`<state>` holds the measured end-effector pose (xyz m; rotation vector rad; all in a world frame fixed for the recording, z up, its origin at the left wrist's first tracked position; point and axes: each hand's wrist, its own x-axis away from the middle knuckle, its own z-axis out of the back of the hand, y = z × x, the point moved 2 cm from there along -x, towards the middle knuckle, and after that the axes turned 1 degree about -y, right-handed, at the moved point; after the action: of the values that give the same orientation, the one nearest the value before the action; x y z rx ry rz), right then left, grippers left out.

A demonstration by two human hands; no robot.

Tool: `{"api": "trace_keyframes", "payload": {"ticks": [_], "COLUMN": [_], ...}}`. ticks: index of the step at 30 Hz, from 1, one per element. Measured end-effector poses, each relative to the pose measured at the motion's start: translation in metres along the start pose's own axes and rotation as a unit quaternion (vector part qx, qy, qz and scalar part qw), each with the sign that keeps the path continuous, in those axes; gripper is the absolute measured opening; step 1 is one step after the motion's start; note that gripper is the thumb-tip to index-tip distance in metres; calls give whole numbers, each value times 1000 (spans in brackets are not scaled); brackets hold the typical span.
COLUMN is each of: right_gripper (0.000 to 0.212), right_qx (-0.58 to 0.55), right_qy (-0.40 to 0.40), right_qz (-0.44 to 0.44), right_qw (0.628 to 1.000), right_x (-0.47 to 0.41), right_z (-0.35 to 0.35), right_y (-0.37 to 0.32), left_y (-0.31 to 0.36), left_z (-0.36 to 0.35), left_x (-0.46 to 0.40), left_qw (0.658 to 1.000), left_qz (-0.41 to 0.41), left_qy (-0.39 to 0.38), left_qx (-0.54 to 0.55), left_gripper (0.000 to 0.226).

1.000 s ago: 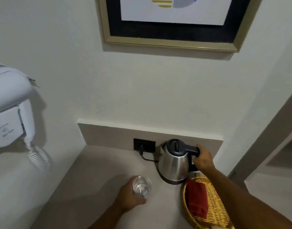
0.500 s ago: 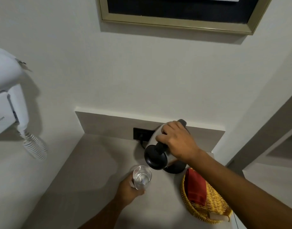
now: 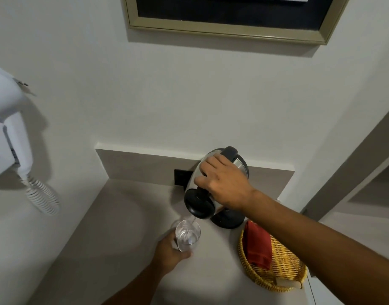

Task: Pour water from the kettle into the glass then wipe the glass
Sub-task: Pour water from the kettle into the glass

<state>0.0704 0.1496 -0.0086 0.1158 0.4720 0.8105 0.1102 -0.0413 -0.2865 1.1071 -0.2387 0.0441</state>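
My right hand (image 3: 222, 186) grips the black handle of a steel kettle (image 3: 199, 201), which is lifted off its black base (image 3: 227, 220) and tipped steeply down to the left. A thin stream of water runs from its spout into a clear glass (image 3: 187, 235) standing on the grey counter (image 3: 123, 227). My left hand (image 3: 170, 252) is wrapped around the glass from the near left side. A folded red cloth (image 3: 257, 247) lies in a yellow wicker basket (image 3: 281, 276) to the right of the glass.
A white wall-mounted hair dryer (image 3: 9, 137) with a coiled cord hangs on the left wall. A black wall socket (image 3: 181, 177) sits behind the kettle. A gold-framed picture (image 3: 228, 18) hangs above. The counter ends at a wall corner on the right.
My right hand lifted the kettle off its base, swung it left over the glass and tipped it further; water now flows into the glass. My left hand stayed on the glass.
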Motion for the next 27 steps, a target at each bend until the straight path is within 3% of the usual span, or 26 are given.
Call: {"api": "trace_keyframes", "payload": {"ticks": [27], "right_gripper": [22], "right_qx": [79], "right_qy": [23], "right_qz": [41], "right_qw": [996], "right_x": [-13], "right_z": [34], "right_y": [2], "left_y": [-17], "left_z": [-4], "left_x": [-6], "left_qw": [1000], "left_qz": [-6], "left_qy": [-3], "left_qx": [3], "left_gripper": [82]}}
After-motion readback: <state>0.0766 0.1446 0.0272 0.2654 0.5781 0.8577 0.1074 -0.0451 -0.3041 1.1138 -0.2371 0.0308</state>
